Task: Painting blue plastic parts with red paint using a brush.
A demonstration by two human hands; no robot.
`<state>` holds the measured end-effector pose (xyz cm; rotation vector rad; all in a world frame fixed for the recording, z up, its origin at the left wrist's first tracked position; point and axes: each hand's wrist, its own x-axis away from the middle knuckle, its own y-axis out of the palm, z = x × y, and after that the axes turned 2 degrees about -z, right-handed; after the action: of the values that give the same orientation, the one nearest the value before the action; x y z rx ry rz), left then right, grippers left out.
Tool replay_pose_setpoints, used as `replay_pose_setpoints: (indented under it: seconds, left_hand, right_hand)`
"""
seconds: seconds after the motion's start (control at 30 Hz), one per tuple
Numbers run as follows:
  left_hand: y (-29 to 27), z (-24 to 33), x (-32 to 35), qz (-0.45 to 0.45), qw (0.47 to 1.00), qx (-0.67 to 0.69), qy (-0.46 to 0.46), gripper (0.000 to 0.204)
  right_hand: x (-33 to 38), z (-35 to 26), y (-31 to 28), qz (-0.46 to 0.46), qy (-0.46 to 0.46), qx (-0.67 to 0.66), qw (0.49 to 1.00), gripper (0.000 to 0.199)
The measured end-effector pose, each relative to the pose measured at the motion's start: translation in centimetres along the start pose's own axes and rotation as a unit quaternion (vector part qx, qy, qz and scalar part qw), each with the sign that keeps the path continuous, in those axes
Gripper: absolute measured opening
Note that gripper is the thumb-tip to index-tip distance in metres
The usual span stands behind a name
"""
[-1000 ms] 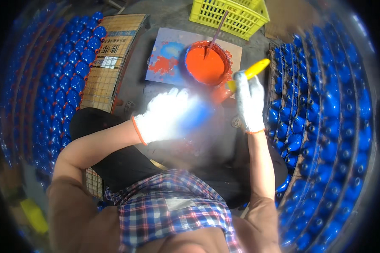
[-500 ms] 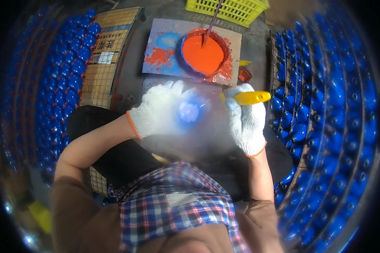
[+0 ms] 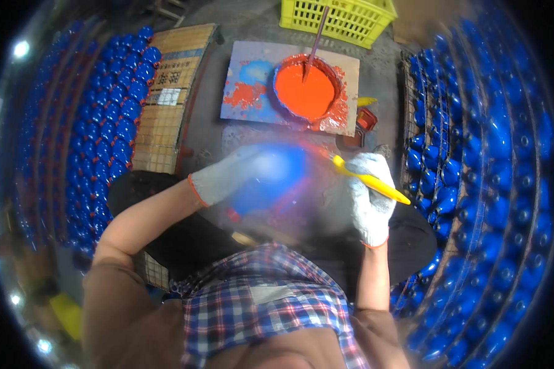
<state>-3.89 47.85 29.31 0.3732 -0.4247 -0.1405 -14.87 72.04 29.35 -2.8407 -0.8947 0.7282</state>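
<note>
A white knitted glove with an orange cuff covers my left hand (image 3: 224, 177), which holds a glossy blue rounded piece (image 3: 271, 187) over my lap. A blur in the middle of the picture hides its outline and most of my left fingers; a small red spot shows at its lower left end. My right hand (image 3: 372, 200), gloved the same way, is closed round a yellow-handled paintbrush (image 3: 385, 188). The reddish brush tip points left at the blue piece's upper right side; whether they touch is lost in the haze. Beyond them stands a bucket of orange-red paint (image 3: 305, 92) with a stick in it.
Paint-spattered cardboard (image 3: 243, 111) lies under the bucket. A yellow-green plastic crate (image 3: 351, 21) stands behind. Racks of shiny blue pieces line the left (image 3: 108, 132) and right (image 3: 492, 184). A bamboo-like panel (image 3: 160, 135) edges the left rack; a small red container (image 3: 366, 119) sits right of the cardboard.
The blue piece now shows more of its side, with a red spot at one end. My right hand has turned the brush, so its tip points left toward the piece. The view has shifted slightly.
</note>
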Motion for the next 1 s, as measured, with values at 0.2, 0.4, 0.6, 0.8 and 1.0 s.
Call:
replay_pose_setpoints:
  seconds: [0.2,0.4,0.6,0.8,1.0]
  left_hand:
    - [2.8,-2.3,0.9,0.1,0.964,0.244,0.028,0.049]
    - [6.0,-5.1,-0.2,-0.022,0.853,0.515,0.083,0.043]
    - [7.8,-4.7,-0.4,-0.197,0.677,0.707,0.053,0.04]
    - [6.1,-4.1,0.1,-0.207,0.791,0.574,0.045,0.049]
    - [3.5,0.0,2.2,0.028,0.924,-0.256,0.282,0.103]
  right_hand:
    - [0.9,0.0,-0.7,0.033,0.066,-0.006,0.997,0.017]
    - [2.0,2.0,0.7,0.067,0.063,-0.103,0.99,0.016]
    - [3.5,3.2,1.5,0.098,0.08,-0.165,0.978,0.019]
    - [5.0,2.2,-0.2,0.122,0.1,-0.139,0.978,0.022]
    - [6.8,0.6,-1.9,0.186,0.124,-0.143,0.964,0.027]
